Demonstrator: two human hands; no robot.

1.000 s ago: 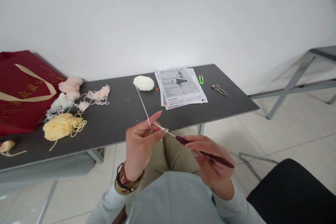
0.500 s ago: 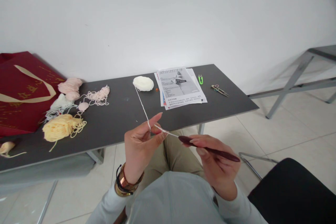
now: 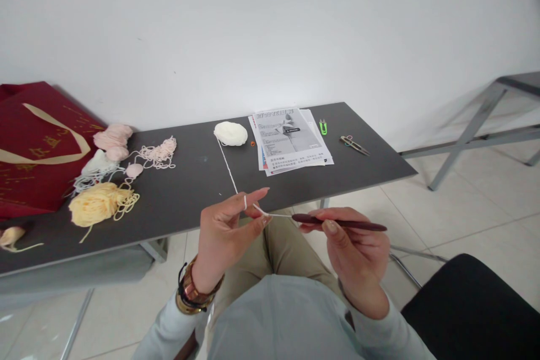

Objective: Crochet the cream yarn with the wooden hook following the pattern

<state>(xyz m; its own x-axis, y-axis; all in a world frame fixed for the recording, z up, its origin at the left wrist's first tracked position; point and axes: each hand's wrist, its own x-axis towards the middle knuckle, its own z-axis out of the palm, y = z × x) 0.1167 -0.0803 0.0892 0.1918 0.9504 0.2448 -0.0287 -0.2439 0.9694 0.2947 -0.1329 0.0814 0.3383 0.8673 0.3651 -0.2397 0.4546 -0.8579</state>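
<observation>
White yarn [image 3: 228, 170] runs from a white yarn ball [image 3: 231, 134] on the table down to my left hand [image 3: 228, 236]. It loops around the raised index finger, and the thumb pinches it against another finger. My right hand [image 3: 356, 253] is closed around the dark red handle of a crochet hook [image 3: 363, 225], which lies nearly level. The hook's thin shaft points left to the yarn at my left fingertips. Whether a stitch sits on its tip is too small to tell.
On the dark table [image 3: 189, 191] lie printed sheets [image 3: 291, 146], green thread snips [image 3: 323, 126], metal snips [image 3: 354, 145] and an orange stitch marker [image 3: 252, 143]. Pink yarn [image 3: 113, 138], yellow yarn [image 3: 99, 205] and a red bag [image 3: 37, 152] are at left. A black chair [image 3: 468, 304] stands at right.
My right hand has turned the crochet hook from a downward slant to nearly level and shifted slightly right. My left index finger has moved a little right and down, still looped with yarn.
</observation>
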